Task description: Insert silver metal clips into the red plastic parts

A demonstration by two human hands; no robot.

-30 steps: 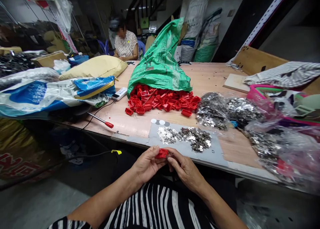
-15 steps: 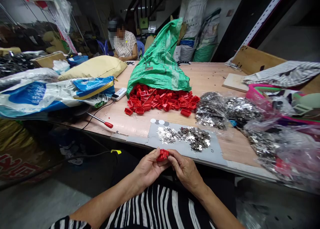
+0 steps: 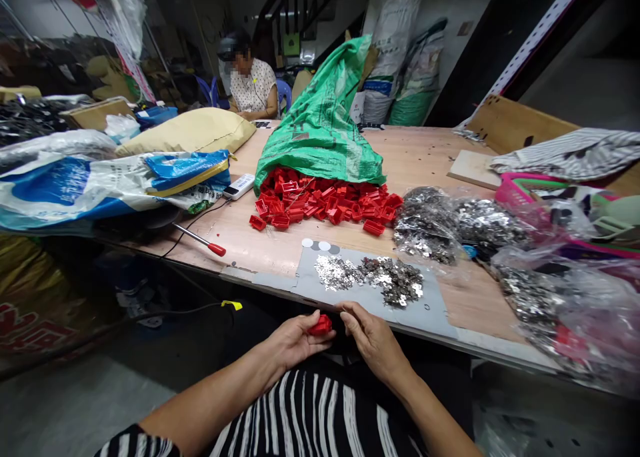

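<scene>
My left hand [image 3: 295,340] is closed around a small red plastic housing [image 3: 321,324], thumb on top and fingers beneath, in front of the table's near edge. Just right of it, apart from the housing, my right hand [image 3: 373,337] has its thumb and fingertips drawn together. Whatever may be between those fingertips is too small to make out. Beyond my hands, a grey mat [image 3: 310,278] bears a bright heap of small metal pieces [image 3: 336,272] and a darker heap [image 3: 397,282]. Farther back, many similar red housings [image 3: 325,200] spill out of a green woven sack [image 3: 320,130].
Clear bags of metal pieces [image 3: 425,224] lie right of the red pile, near a pink basket [image 3: 520,185]. A red-handled lever [image 3: 216,249] juts over the table's left side. Blue-and-white sacks [image 3: 115,184] lie left. Another person [image 3: 253,87] sits across the table.
My right hand has come away from the red housing, leaving a gap. My left hand has lowered slightly and shifted left with the housing, which is now turned differently.
</scene>
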